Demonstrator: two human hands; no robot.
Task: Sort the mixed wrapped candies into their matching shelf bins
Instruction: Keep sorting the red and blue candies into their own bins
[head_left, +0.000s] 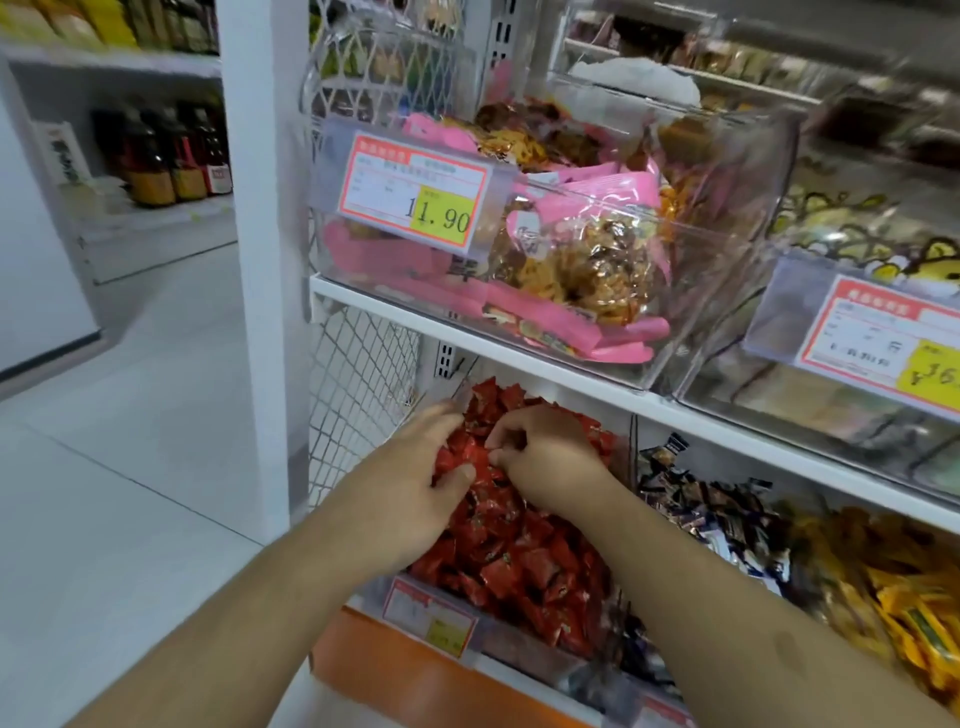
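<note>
Both hands work in the clear plastic lower-shelf bin (470, 652) heaped with red foil-wrapped candies (519, 561). The left hand (415, 478) lies on the heap, fingers spread and fairly straight, thumb pressing a wrapper. The right hand (545, 457) curls its fingertips in a pinch, apparently on one red piece. Any stray is best found by parting the heap gently, lifting single pieces, and checking wrappers against the neighbouring bin of dark blue-and-silver wrapped candies (696, 499).

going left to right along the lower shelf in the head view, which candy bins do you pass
red candies with both hands in them → dark blue and silver candies → yellow candies
</note>
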